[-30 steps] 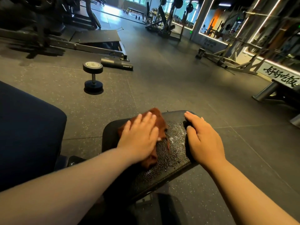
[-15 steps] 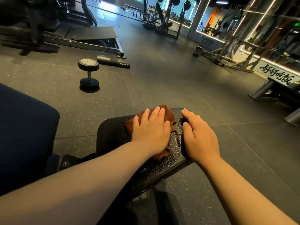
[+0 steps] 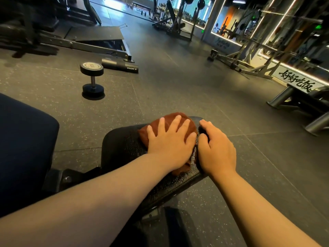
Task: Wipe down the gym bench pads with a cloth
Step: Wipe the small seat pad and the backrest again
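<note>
Cloth (image 3: 171, 117), brown and bunched, sits at the far right corner of the black padded surface (image 3: 122, 145), pressed under the left grip (image 3: 170, 141), fingers flat and spread for wiping, while the right grip (image 3: 216, 150) curls round the right edge, seemingly steadying it.

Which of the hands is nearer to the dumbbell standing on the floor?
Left. The left hand lies flat on the cloth atop the pad, on the side towards the dumbbell. The right hand grips the pad's right edge, farther away.
</note>
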The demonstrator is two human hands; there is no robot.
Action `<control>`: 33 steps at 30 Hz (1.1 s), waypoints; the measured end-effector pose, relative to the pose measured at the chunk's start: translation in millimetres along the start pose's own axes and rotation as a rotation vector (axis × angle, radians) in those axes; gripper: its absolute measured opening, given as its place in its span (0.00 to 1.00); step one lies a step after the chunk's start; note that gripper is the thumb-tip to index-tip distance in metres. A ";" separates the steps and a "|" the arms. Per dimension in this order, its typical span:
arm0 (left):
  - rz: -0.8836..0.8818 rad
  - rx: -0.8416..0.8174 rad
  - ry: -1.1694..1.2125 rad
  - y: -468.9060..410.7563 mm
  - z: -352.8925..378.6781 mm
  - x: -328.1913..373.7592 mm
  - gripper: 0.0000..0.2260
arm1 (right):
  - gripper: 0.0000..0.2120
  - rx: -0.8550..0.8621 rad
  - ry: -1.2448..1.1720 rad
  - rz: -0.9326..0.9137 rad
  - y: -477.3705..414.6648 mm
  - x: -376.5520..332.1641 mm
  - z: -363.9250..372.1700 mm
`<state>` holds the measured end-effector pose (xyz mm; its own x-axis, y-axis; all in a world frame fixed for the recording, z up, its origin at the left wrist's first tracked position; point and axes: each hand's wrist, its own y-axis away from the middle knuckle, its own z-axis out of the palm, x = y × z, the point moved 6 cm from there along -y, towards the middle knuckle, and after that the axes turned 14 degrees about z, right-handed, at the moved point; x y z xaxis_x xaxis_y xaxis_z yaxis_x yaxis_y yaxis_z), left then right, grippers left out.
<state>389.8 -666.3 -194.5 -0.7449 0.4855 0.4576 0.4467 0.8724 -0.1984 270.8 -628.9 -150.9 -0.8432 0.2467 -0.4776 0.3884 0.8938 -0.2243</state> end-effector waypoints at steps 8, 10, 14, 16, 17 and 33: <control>0.084 0.070 0.015 6.0 -4.9 -16.5 0.24 | 0.23 0.044 -0.046 0.013 -1.6 2.1 1.5; -0.029 0.048 0.036 -21.7 -6.3 -16.1 0.24 | 0.22 0.052 -0.049 0.047 -2.5 4.4 2.4; 0.199 0.045 -0.057 -6.3 -2.5 17.1 0.27 | 0.26 0.040 -0.070 0.070 -3.5 8.3 3.5; 0.359 0.065 -0.018 28.5 -0.7 28.0 0.28 | 0.30 0.033 -0.096 0.054 -2.3 8.1 3.4; 0.387 0.079 0.030 41.0 -0.7 26.7 0.26 | 0.31 0.036 -0.113 0.040 -2.1 7.6 3.1; 0.520 0.042 -0.015 25.4 -0.2 32.7 0.26 | 0.29 0.080 -0.384 0.070 -3.6 15.7 -2.5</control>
<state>376.8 -628.2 -184.4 -0.4370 0.8560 0.2763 0.7397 0.5168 -0.4310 255.3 -627.3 -155.5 -0.6189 0.1345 -0.7738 0.4809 0.8439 -0.2379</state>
